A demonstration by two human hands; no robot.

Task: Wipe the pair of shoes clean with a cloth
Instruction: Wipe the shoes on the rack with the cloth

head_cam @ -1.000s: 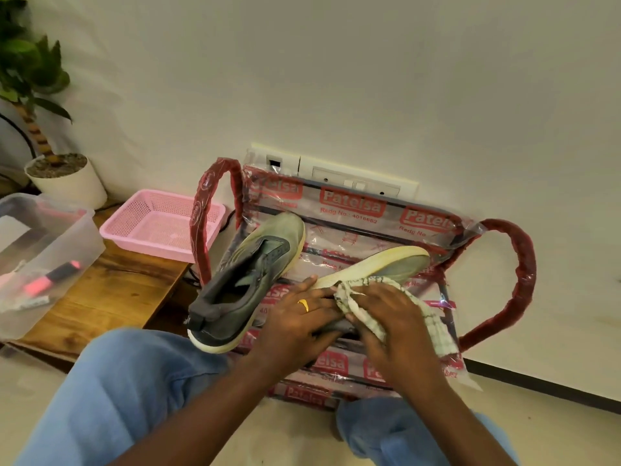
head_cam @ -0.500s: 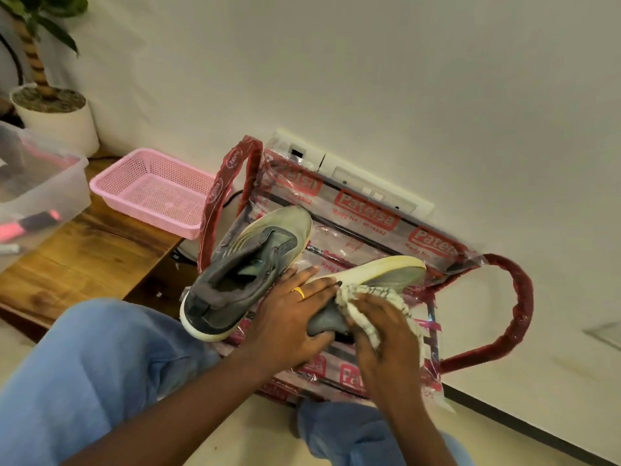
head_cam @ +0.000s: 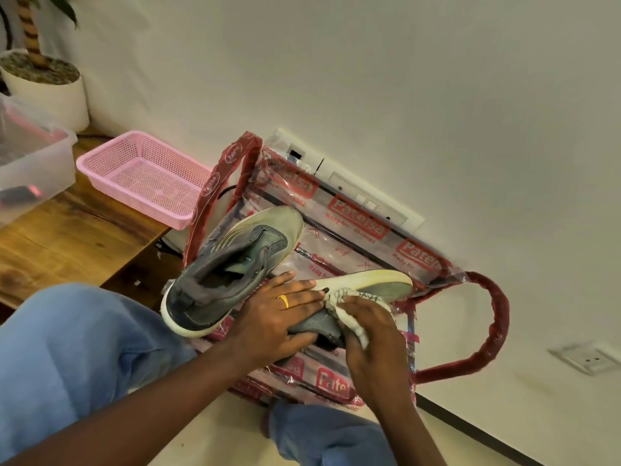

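Note:
Two grey shoes with pale soles lie on a plastic-wrapped chair seat (head_cam: 356, 243). The left shoe (head_cam: 232, 264) rests upright, its opening facing me. The right shoe (head_cam: 376, 287) lies on its side, partly under my hands. My left hand (head_cam: 275, 317), with a gold ring, grips that shoe at its middle. My right hand (head_cam: 373, 331) presses a bunched white cloth (head_cam: 346, 307) with dark stripes against the shoe's upper.
A pink mesh basket (head_cam: 144, 176) and a clear plastic box (head_cam: 30, 153) sit on a wooden bench (head_cam: 67, 237) at left. A white plant pot (head_cam: 47, 89) stands behind them. The chair's red-wrapped arms (head_cam: 487, 331) flank the seat. My blue-jeaned knees fill the foreground.
The view has swung left and tilted. My right hand has drawn the cloth back from the shoe's toe toward its middle. My left hand keeps its hold.

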